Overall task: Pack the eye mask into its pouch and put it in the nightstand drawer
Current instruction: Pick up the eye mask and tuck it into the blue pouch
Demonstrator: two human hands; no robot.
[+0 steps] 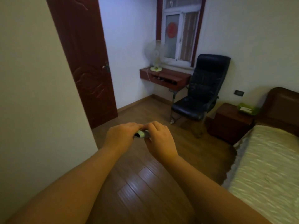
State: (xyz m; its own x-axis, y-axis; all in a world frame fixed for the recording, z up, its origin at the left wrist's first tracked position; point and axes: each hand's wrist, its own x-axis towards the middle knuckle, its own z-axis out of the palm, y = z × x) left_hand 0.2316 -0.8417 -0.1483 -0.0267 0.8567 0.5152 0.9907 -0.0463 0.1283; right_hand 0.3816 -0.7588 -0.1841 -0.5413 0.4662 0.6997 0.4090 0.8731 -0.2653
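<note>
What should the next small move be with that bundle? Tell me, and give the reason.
Probably walk toward the nightstand beside the bed. Both hands, left hand and right hand, already pinch a small pale-and-dark bundle together in mid-air, and the nightstand stands across the floor, its front apparently closed.

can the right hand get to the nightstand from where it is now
Probably not yet. The right hand is closed with the left hand on a small bundle in mid-room, and the nightstand stands well off beside the bed. Open floor lies between.
</note>
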